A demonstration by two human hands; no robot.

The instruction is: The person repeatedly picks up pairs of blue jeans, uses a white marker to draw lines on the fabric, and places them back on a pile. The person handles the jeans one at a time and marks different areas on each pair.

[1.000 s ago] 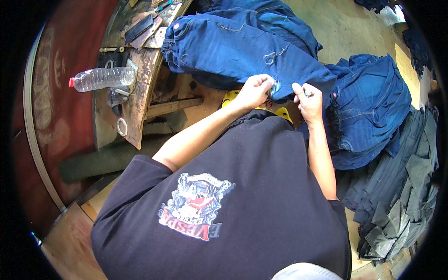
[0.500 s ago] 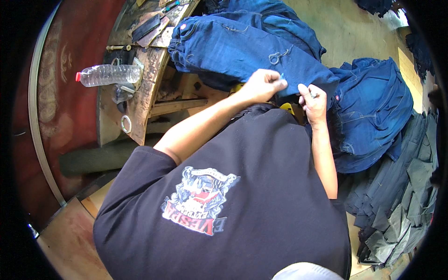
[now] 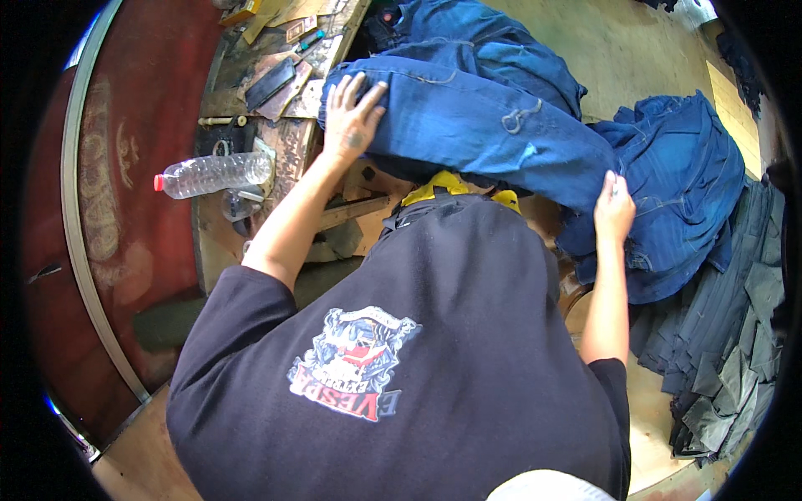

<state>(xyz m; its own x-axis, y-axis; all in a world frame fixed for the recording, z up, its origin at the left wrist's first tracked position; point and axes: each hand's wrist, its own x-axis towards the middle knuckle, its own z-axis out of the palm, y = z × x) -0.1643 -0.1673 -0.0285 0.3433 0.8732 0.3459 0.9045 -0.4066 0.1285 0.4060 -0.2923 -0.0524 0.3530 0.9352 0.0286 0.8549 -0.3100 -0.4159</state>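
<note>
A long blue denim garment piece, like a trouser leg, lies stretched across in front of me. My left hand rests on its left end with fingers spread. My right hand is closed on the garment's lower right edge, thumb up; something small and grey shows at its fingers. A pale looped thing, either thread or small snips, lies on the denim between my hands. Below it sits a small light-blue spot; I cannot tell whether it is a loose bit or a mark.
A worn wooden bench at left carries a dark phone-like slab and a clear plastic bottle with a red cap. More denim is heaped at right, beside stacked dark grey cloth. Yellow material shows near my waist.
My hands have moved apart from close together at the denim's near edge: the left to its left end, the right farther right and down. The light-blue spot now shows on the denim.
</note>
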